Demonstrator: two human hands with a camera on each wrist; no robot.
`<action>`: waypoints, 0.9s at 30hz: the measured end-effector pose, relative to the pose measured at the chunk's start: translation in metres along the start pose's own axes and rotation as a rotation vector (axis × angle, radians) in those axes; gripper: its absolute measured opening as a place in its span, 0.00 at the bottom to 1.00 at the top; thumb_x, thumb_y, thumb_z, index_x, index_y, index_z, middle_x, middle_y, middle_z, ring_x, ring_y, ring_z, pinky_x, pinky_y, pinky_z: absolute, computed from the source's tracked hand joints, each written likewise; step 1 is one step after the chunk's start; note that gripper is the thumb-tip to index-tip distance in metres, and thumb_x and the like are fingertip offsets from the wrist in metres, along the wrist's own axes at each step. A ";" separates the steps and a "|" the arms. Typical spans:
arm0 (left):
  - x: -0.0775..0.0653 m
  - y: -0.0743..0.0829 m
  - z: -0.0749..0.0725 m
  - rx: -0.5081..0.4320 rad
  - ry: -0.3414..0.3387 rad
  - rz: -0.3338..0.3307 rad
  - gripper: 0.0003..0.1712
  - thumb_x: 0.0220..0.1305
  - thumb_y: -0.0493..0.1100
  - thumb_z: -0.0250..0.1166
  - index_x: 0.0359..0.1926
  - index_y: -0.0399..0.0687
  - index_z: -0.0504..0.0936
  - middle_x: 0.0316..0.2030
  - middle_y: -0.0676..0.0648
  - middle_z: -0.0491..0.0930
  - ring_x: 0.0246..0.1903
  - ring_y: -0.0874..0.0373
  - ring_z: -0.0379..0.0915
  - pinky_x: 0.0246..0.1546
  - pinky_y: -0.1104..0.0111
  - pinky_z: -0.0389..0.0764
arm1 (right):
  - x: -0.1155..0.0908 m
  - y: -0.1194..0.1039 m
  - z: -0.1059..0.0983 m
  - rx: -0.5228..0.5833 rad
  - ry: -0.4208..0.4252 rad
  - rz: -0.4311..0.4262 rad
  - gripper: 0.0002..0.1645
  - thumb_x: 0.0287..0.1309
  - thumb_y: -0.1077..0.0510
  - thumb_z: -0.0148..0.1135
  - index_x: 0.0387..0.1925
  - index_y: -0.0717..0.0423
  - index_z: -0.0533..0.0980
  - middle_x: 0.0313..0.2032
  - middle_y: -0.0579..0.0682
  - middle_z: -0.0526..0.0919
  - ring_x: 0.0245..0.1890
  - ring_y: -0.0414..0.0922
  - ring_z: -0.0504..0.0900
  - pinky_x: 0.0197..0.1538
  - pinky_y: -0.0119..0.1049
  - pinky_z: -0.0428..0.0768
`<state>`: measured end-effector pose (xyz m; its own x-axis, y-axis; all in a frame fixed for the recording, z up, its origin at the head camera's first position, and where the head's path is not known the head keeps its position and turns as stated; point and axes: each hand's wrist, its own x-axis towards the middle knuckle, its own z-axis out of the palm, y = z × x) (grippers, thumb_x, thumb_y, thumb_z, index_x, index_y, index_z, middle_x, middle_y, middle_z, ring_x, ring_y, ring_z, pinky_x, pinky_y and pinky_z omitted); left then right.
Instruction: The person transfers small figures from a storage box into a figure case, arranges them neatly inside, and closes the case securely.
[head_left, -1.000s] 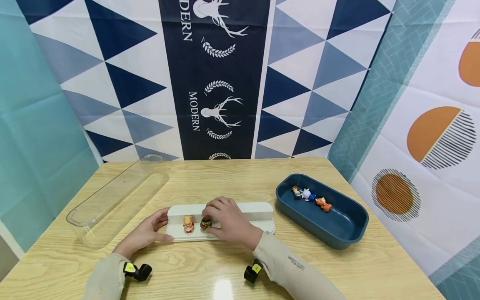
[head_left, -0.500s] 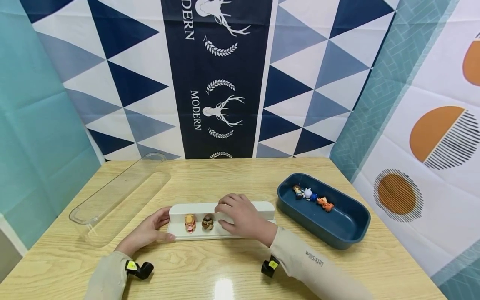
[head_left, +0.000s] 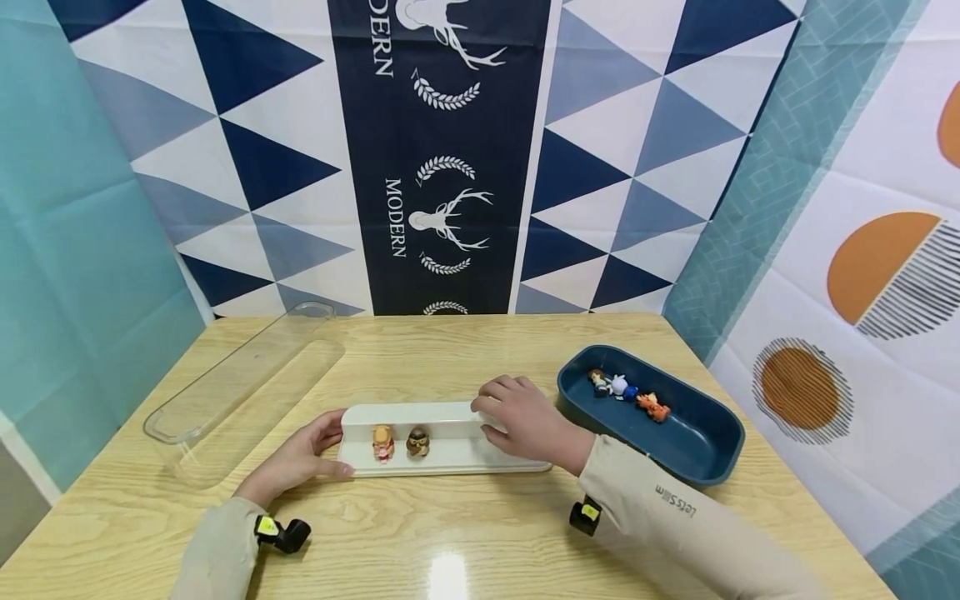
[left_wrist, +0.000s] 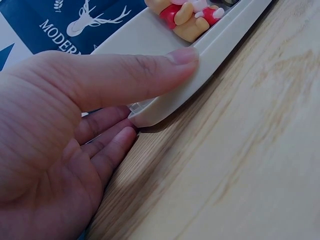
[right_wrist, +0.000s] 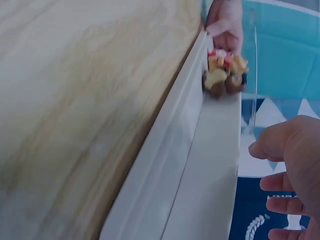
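Note:
A long white display stand (head_left: 457, 458) with a raised back step lies at the middle of the table. My left hand (head_left: 300, 461) holds its left end, thumb (left_wrist: 175, 62) on the front rim and fingertips against the end. On the stand's lower ledge a yellow bear figurine (head_left: 383, 443) in red, with a small pink figure at its front, stands upright. Just to its right is a brown owl figurine (head_left: 417, 442). My right hand (head_left: 528, 427), holding nothing, hovers over the stand's right end with fingers loosely bent; the right wrist view shows them apart.
At the right sits a dark blue bin (head_left: 693, 446) holding a brown-haired figurine (head_left: 598, 383), a white-and-blue figurine (head_left: 622, 387) and an orange figurine (head_left: 652, 407). A long clear plastic cover (head_left: 247, 387) lies at the left. Patterned cloth hangs behind the table.
My right hand has let go of the owl figurine and moved right along the stand toward the blue bin. The owl stays beside the bear. My left hand keeps its place.

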<state>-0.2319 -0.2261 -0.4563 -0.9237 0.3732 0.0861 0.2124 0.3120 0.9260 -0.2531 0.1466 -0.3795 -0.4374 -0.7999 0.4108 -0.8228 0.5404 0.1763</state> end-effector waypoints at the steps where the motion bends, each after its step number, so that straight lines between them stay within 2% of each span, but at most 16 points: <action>1: 0.000 0.001 0.000 0.002 0.002 0.004 0.53 0.49 0.31 0.77 0.71 0.25 0.56 0.61 0.29 0.69 0.63 0.32 0.64 0.65 0.56 0.69 | -0.002 0.003 -0.001 -0.005 -0.009 0.006 0.14 0.59 0.56 0.70 0.46 0.50 0.79 0.45 0.50 0.81 0.49 0.50 0.78 0.48 0.49 0.79; 8: 0.000 0.000 0.002 0.013 0.018 0.005 0.52 0.48 0.31 0.78 0.70 0.26 0.58 0.59 0.30 0.70 0.62 0.33 0.66 0.63 0.64 0.72 | -0.012 0.023 -0.012 -0.040 -0.034 0.038 0.15 0.58 0.56 0.70 0.47 0.53 0.81 0.44 0.51 0.82 0.48 0.51 0.78 0.47 0.50 0.80; 15: 0.001 0.000 0.002 0.010 0.021 -0.015 0.52 0.48 0.30 0.78 0.70 0.26 0.58 0.60 0.28 0.69 0.63 0.31 0.64 0.66 0.53 0.68 | -0.021 0.043 -0.023 -0.076 -0.068 0.090 0.15 0.58 0.56 0.70 0.47 0.53 0.81 0.45 0.52 0.81 0.48 0.52 0.78 0.48 0.52 0.79; 22: -0.001 -0.002 0.001 -0.003 0.010 -0.009 0.53 0.48 0.30 0.78 0.71 0.26 0.56 0.61 0.28 0.68 0.64 0.31 0.63 0.66 0.55 0.68 | -0.026 0.067 -0.032 -0.134 -0.045 0.114 0.15 0.56 0.59 0.71 0.45 0.54 0.80 0.43 0.53 0.81 0.46 0.53 0.79 0.46 0.53 0.79; 27: -0.001 -0.002 0.002 -0.008 0.005 -0.006 0.54 0.48 0.31 0.78 0.71 0.25 0.56 0.61 0.28 0.68 0.64 0.30 0.63 0.66 0.53 0.67 | -0.029 0.080 -0.041 -0.164 -0.039 0.114 0.14 0.55 0.60 0.71 0.45 0.55 0.80 0.42 0.54 0.81 0.45 0.55 0.79 0.46 0.55 0.80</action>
<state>-0.2312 -0.2258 -0.4592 -0.9266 0.3669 0.0829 0.2048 0.3071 0.9294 -0.2909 0.2238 -0.3409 -0.5406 -0.7392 0.4017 -0.6986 0.6604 0.2752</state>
